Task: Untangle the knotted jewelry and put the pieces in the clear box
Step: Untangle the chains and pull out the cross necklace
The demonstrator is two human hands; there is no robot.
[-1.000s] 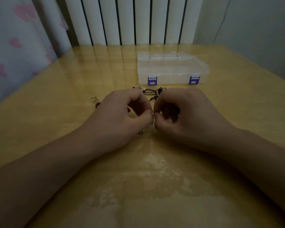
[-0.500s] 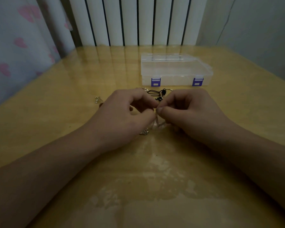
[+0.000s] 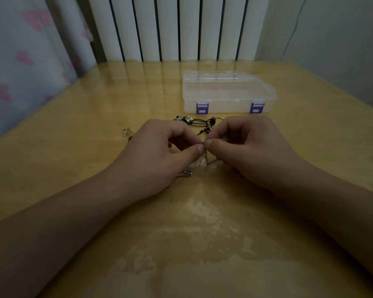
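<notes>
L hand (image 3: pixel 159 155) & R hand (image 3: pixel 246 147) meet thumb-tip to thumb-tip at table (image 3: pixel 73 168) centre, each pinching a thin pale chain (image 3: pixel 205 157) that hangs btwn them to the tabletop. Black cord tangle w/ silver bits (image 3: pixel 199 122) lies just beyond the knuckles; 1 small silver piece (image 3: pixel 126 131) sits left of L hand. Clear box (image 3: pixel 226 91), lid closed, 2 purple latches, sits right behind the tangle.

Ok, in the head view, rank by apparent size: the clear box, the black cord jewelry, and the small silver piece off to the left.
1. clear box
2. black cord jewelry
3. small silver piece

The cord is partly hidden by the hands.
</notes>
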